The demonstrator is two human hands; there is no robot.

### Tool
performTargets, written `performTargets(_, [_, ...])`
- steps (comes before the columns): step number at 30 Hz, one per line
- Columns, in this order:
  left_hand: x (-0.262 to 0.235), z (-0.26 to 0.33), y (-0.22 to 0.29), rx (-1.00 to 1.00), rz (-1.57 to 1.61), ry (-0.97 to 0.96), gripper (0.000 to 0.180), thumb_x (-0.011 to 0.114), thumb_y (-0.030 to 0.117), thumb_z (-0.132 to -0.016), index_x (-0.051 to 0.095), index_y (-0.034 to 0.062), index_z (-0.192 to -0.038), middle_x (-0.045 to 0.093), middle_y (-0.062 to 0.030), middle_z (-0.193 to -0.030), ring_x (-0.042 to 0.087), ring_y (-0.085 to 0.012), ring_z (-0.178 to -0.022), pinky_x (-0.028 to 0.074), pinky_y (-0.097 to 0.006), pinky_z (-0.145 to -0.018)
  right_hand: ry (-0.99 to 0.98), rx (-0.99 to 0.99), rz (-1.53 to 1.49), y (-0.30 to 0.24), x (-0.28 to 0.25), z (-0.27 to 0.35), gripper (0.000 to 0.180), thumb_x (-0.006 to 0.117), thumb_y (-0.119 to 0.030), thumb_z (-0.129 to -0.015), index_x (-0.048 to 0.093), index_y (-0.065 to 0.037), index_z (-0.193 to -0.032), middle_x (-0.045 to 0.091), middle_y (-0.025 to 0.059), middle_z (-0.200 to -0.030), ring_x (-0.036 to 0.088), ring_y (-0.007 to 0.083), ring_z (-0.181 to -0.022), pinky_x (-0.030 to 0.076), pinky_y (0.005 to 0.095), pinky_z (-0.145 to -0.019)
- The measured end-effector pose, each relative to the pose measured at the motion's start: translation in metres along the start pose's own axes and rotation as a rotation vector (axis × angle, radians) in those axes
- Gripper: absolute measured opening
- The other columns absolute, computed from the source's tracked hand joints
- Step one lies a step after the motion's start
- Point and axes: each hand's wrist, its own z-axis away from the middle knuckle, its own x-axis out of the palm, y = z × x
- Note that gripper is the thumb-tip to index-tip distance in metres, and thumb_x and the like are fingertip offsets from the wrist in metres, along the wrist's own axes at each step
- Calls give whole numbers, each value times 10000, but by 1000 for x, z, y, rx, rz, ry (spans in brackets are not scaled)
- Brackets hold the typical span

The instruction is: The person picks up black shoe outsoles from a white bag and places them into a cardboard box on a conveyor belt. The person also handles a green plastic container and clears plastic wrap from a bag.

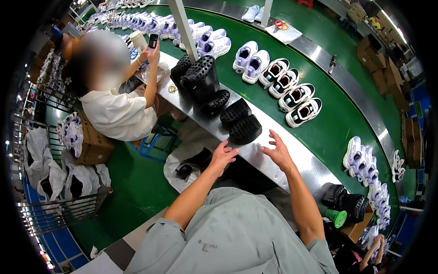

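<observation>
My left hand (222, 157) hovers at the near edge of the metal bench (292, 171), its fingers apart and nothing in them. To its right my right hand (279, 154) is also open and empty, over the bench top. Just beyond the hands sit two black pieces dotted with holes, a nearer one (245, 129) and one behind it (235, 113); neither hand appears to touch them. Further left lie a smaller black dotted piece (216, 102) and a taller black one (200, 78) beside a metal post. I cannot tell exactly what these pieces are.
Past the bench runs a green conveyor belt (333, 118) with purple-white sneakers (256, 66) and black-white sneakers (303, 105). A seated co-worker (116, 112) on the left holds a phone (153, 42). A green cup (336, 218) and black pieces (356, 206) are right. Scissors (281, 25) lie far.
</observation>
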Motion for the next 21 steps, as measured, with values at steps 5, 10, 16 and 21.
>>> performTargets(5, [1, -19, 11, -28, 98, -121, 1062, 802, 356, -848, 112, 11, -1578, 492, -184, -1399, 523, -279, -1245, 493, -425, -958, 9, -49, 130, -12, 3, -49, 1031, 832, -298, -739, 258, -100, -1573, 326, 183, -1576, 430, 378, -1367, 398, 489, -1095])
performTargets(10, [-21, -21, 30, -97, 90, -2, 1019, 726, 517, -869, 170, 45, -1580, 455, -212, -1451, 486, -307, -1294, 472, -438, -978, 15, -160, 208, -28, 0, -75, 954, 773, -428, -805, 296, -95, -1560, 330, 189, -1574, 396, 371, -1402, 329, 467, -1152])
performTargets(16, [-23, -53, 50, 123, 66, 107, 854, 700, 416, -904, 268, 85, -1562, 453, -192, -1467, 497, -280, -1290, 459, -440, -980, -87, -263, 381, -67, 6, -119, 858, 667, -530, -880, 347, -74, -1532, 349, 219, -1560, 351, 360, -1438, 285, 421, -1181])
performTargets(21, [-12, -57, 51, 96, 108, -2, 805, 707, 364, -907, 304, 94, -1549, 510, -133, -1427, 503, -250, -1276, 444, -454, -996, -218, -271, 387, -80, 17, -135, 845, 657, -534, -889, 364, -55, -1520, 371, 232, -1546, 348, 364, -1439, 277, 414, -1186])
